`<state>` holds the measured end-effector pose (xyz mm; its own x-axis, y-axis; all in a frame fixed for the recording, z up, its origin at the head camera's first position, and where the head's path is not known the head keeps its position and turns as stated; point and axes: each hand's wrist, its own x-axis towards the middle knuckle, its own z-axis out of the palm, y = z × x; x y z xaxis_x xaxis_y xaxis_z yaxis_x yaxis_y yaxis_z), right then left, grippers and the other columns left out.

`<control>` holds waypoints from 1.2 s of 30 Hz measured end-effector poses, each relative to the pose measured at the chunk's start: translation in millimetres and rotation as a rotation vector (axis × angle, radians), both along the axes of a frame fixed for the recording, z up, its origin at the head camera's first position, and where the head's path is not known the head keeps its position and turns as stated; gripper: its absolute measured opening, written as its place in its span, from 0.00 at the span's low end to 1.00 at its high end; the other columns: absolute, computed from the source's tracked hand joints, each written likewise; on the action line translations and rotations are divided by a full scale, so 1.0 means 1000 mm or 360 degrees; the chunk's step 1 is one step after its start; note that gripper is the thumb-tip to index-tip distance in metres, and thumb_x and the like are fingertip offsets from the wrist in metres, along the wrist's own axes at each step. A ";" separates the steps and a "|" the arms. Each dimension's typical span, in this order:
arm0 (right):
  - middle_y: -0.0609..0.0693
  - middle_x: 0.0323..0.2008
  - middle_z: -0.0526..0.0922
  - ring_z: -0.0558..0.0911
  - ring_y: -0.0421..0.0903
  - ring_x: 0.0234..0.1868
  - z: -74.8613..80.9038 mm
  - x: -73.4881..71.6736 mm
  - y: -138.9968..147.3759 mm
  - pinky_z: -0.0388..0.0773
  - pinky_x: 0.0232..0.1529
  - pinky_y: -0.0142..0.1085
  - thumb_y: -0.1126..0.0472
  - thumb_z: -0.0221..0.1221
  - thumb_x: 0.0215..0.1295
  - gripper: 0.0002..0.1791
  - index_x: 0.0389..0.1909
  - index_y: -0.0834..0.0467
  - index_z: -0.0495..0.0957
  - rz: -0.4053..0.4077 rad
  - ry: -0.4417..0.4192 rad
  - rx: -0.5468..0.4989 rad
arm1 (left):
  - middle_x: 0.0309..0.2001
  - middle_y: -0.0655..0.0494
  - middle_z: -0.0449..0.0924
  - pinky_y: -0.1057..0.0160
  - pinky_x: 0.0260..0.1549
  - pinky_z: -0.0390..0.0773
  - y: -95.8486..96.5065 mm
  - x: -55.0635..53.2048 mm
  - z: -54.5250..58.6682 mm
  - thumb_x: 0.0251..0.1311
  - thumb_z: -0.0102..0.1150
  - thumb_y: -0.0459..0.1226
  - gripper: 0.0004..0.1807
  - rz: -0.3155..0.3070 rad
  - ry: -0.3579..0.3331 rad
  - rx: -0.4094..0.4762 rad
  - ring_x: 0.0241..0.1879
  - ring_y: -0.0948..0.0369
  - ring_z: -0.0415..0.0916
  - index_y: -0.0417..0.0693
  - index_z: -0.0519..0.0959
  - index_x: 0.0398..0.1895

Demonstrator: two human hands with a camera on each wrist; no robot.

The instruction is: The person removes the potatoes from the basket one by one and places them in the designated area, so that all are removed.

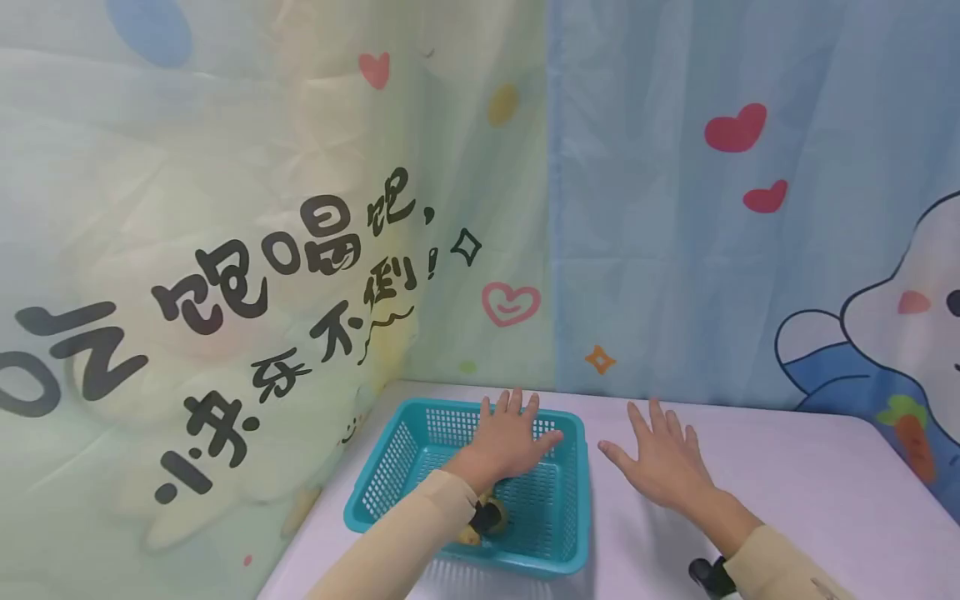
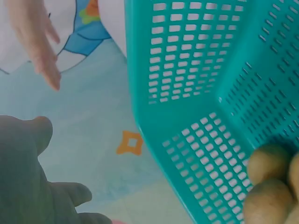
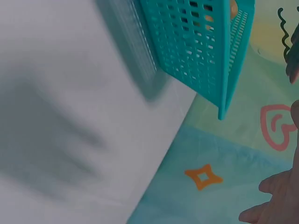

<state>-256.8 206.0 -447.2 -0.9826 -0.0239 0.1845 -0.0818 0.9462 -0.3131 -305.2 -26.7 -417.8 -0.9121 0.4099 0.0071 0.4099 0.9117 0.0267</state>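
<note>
A teal perforated plastic basket [image 1: 582, 500] stands on the table. In it, several round, brownish-yellow things that look like potatoes [image 2: 268, 203] lie clustered; in the head view my left forearm and its wrist camera partly cover them. My left hand [image 1: 506, 439] hovers over the basket, palm down, fingers spread and holding nothing. To the basket's right, my right hand [image 1: 663, 460] is raised above the table, its fingers also spread and nothing in it. Both hands appear apart from the basket.
The white tabletop [image 1: 795, 467] extends to the right of the basket. Behind and to the left hangs a printed curtain [image 1: 637, 208] with hearts, lettering and a cartoon figure, close to the table's far edge. A small black wrist camera [image 1: 702, 572] sits by the right sleeve.
</note>
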 end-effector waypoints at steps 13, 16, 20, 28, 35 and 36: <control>0.68 0.70 0.60 0.61 0.68 0.69 -0.013 0.023 -0.043 0.60 0.64 0.64 0.45 0.63 0.61 0.42 0.70 0.64 0.63 0.0214 0.0113 -0.0120 | 0.76 0.41 0.50 0.37 0.68 0.49 -0.081 0.007 -0.022 0.69 0.34 0.64 0.41 0.0132 0.0015 0.0184 0.74 0.44 0.49 0.47 0.57 0.76; 0.63 0.71 0.61 0.63 0.64 0.69 -0.012 0.026 -0.057 0.64 0.63 0.60 0.50 0.65 0.60 0.38 0.69 0.60 0.66 0.0306 0.0107 -0.0274 | 0.75 0.37 0.50 0.36 0.68 0.49 -0.102 0.009 -0.030 0.70 0.37 0.62 0.41 0.0188 -0.0013 0.0306 0.74 0.41 0.48 0.44 0.58 0.75; 0.58 0.69 0.65 0.66 0.59 0.68 -0.018 0.030 -0.073 0.69 0.61 0.57 0.54 0.67 0.59 0.34 0.66 0.57 0.70 0.0413 0.0133 -0.0423 | 0.74 0.33 0.50 0.34 0.66 0.50 -0.130 0.013 -0.038 0.70 0.44 0.58 0.39 0.0271 -0.0015 0.0453 0.73 0.37 0.48 0.40 0.59 0.74; 0.52 0.64 0.71 0.74 0.54 0.63 -0.035 0.036 -0.102 0.77 0.54 0.47 0.60 0.68 0.57 0.30 0.62 0.56 0.73 0.0517 0.0113 -0.0737 | 0.71 0.29 0.53 0.36 0.65 0.55 -0.182 0.018 -0.045 0.68 0.53 0.50 0.37 0.0505 0.0029 0.0536 0.70 0.34 0.52 0.36 0.60 0.72; 0.58 0.59 0.74 0.77 0.58 0.53 -0.038 0.031 -0.125 0.82 0.43 0.40 0.66 0.68 0.54 0.29 0.59 0.60 0.73 0.0547 -0.0065 -0.1023 | 0.71 0.30 0.56 0.36 0.58 0.67 -0.195 0.020 -0.072 0.66 0.55 0.47 0.36 0.0670 0.0061 0.0671 0.66 0.34 0.61 0.35 0.61 0.71; 0.59 0.58 0.75 0.78 0.59 0.52 -0.038 0.029 -0.129 0.82 0.43 0.41 0.66 0.68 0.54 0.29 0.59 0.60 0.74 0.0528 -0.0096 -0.1053 | 0.70 0.31 0.57 0.36 0.56 0.68 -0.195 0.020 -0.076 0.66 0.55 0.46 0.36 0.0697 0.0087 0.0693 0.65 0.35 0.62 0.36 0.61 0.71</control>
